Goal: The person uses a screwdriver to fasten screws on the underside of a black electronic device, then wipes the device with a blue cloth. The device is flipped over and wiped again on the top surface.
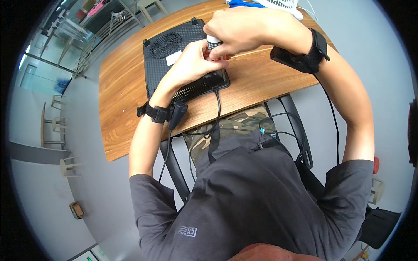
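Observation:
A black box-shaped appliance (155,69) lies with its underside up, showing a round vent grille (165,45), small feet and a white label (173,58). Over its right side, my right hand (241,31) is closed around a white-and-black cylindrical handle (213,41), held upright. My left hand (193,62) reaches over the appliance from the left, its thumb and fingers pinched close below the handle. A bit of red (224,57) shows between the hands. What the left fingertips hold is hidden.
The appliance rests on a wooden table (119,108); its black power cord (218,102) hangs over the near edge toward my lap. A blue item (246,4) and a white slotted object (283,4) sit at the far edge. Cables run from both wrist straps.

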The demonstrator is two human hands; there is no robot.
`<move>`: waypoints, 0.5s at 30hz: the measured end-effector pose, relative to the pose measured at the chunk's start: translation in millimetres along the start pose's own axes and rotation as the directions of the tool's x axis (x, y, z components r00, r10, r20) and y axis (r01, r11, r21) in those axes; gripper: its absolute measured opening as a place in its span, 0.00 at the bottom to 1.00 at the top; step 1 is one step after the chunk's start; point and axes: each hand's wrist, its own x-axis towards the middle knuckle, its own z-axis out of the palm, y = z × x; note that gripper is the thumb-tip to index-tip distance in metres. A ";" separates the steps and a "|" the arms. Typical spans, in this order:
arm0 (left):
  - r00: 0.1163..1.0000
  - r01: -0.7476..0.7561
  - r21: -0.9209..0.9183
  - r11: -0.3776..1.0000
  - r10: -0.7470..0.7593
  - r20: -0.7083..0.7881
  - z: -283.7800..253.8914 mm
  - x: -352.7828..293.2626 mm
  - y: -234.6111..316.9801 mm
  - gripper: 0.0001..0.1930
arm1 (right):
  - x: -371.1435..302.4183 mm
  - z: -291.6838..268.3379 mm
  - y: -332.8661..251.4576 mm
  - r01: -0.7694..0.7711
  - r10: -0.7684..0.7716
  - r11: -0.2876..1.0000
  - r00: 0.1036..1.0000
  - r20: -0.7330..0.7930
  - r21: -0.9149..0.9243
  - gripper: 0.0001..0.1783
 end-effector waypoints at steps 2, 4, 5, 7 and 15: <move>0.999 -0.051 0.031 0.998 0.051 -0.017 0.2 1.5 1.5 0.18 | 6.2 10.3 -0.4 -0.084 0.072 0.992 0.990 -0.122 -0.092 0.28; 0.997 -0.050 0.053 0.997 0.053 -0.051 2.5 1.3 6.9 0.18 | 12.9 20.9 5.7 -0.105 0.068 0.980 0.976 -0.206 -0.171 0.31; 0.996 -0.051 0.065 0.997 0.055 -0.068 3.3 2.5 9.2 0.18 | 14.0 21.4 9.8 -0.107 0.075 0.979 0.981 -0.180 -0.174 0.30; 0.995 -0.064 0.029 0.998 0.066 -0.072 4.2 4.3 8.4 0.17 | 16.4 17.9 11.0 -0.100 0.077 0.978 0.989 -0.129 -0.182 0.27; 0.984 -0.117 -0.020 0.993 0.118 0.137 -3.6 10.1 -20.8 0.12 | 0.3 -0.5 -1.6 0.027 -0.023 0.999 0.996 -0.081 0.043 0.20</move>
